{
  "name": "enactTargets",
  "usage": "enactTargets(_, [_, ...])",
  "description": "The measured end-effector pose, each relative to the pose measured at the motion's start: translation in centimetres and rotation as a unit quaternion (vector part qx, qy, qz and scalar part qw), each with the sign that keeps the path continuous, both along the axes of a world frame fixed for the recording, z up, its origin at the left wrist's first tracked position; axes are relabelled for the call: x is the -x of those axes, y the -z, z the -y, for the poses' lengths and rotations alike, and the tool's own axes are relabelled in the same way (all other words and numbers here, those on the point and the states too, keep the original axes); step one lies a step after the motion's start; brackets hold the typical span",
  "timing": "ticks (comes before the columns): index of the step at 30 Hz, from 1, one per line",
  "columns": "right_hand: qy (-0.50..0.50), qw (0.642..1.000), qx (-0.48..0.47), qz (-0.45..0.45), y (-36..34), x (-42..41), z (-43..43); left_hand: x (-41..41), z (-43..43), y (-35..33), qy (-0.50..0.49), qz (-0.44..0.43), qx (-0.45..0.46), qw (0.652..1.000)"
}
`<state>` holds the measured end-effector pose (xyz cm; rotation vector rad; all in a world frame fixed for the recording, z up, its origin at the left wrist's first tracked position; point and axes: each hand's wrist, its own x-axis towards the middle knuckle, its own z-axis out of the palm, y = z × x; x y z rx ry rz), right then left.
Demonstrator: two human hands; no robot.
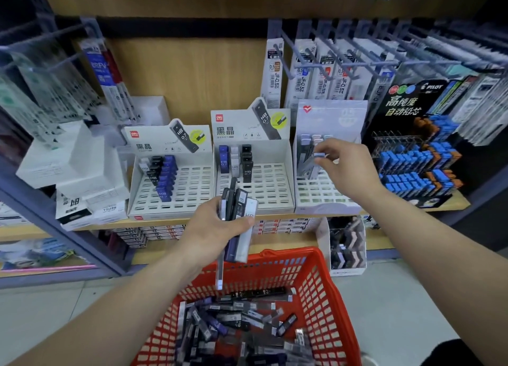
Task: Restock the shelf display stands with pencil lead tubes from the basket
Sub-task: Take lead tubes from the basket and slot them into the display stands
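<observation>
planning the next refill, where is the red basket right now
In the head view, the red basket is bottom centre, in front of the shelf, directly below the left hand gripping a bunch of tubes.

Left arm: bare forearm, extended forward from the lower left of the view. Left hand (pixel 217 229): held up at centre, fingers and thumb curled round a bundle of lead tubes (pixel 239 209), thumb lying across the front of it. Right arm: bare forearm, reaching forward from the lower right, higher than the left. Right hand (pixel 347 167): palm down, thumb and forefinger pinching a single lead tube (pixel 313 160) near its top end; other fingers loosely curled.
</observation>
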<state>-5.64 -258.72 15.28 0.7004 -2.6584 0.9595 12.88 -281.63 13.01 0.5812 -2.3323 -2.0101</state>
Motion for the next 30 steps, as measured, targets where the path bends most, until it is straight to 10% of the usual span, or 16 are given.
enactTargets(30, [0.024,0.992,-0.103,-0.074,0.1,3.1,2.3,-0.5,1.3,-0.7,-0.004,-0.026,-0.019,0.999])
